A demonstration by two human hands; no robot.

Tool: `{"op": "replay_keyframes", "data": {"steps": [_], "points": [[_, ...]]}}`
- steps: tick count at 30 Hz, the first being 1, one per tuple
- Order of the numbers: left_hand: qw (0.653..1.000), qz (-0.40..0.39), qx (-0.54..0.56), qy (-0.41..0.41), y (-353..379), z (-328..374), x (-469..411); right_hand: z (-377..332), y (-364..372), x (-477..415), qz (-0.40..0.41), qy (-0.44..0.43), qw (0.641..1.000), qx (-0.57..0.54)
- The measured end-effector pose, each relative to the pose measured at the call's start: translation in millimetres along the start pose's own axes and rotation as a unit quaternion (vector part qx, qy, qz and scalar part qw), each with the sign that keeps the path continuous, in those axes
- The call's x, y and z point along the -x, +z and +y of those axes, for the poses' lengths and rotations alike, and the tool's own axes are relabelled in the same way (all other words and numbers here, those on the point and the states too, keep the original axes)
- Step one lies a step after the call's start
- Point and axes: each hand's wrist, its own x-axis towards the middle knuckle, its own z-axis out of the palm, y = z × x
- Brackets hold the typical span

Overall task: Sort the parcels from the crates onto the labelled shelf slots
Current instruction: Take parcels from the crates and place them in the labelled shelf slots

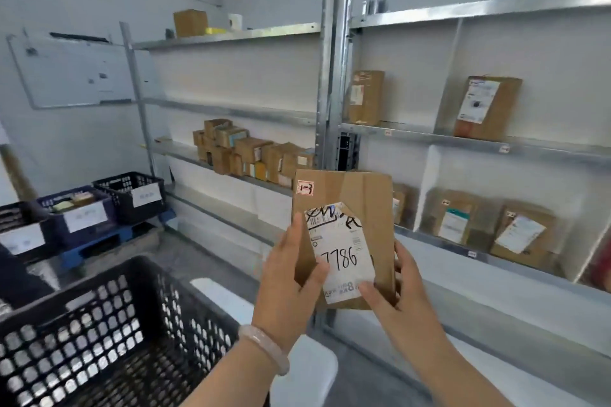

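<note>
left hand (291, 277), right hand (401, 287) grip flat brown cardboard parcel (367, 195) by edges; likely label-reading step; next: match red-edged sticker (305, 188) to grey metal shelf (463, 141) slot.

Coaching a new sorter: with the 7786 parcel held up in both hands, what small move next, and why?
Probably bring the parcel nearer the shelf-edge tags and match its red-framed sticker: left hand and right hand grip it, and the tags look too blurred to read.

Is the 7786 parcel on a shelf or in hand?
In hand, not shelved: the left hand and right hand grip the parcel upright in front of the shelf, label facing the camera.
</note>
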Motion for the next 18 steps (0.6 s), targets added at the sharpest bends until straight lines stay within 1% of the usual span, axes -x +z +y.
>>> {"op": "replay_keyframes", "data": {"steps": [2, 4, 6, 10, 14, 18], "points": [[0.999, -0.029, 0.008, 0.027, 49, 19, -14, 8, -50, -10, 0.019, -0.014, 1.000, 0.012], [0.997, -0.037, 0.038, 0.059, 96, 36, -27, 14, -96, -16, 0.030, -0.024, 0.999, 0.032], [0.993, -0.045, 0.077, 0.082, 140, 52, -39, 15, -140, -20, 0.053, -0.039, 0.995, 0.079], [0.987, -0.068, 0.114, 0.095, 211, 85, -62, 12, -215, -27, 0.101, -0.059, 0.976, 0.183], [0.976, -0.084, 0.160, 0.123, 266, 113, -86, 7, -272, -34, 0.147, -0.082, 0.936, 0.310], [0.966, -0.096, 0.178, 0.162, 314, 132, -115, 9, -318, -49, 0.203, -0.113, 0.887, 0.399]]}}
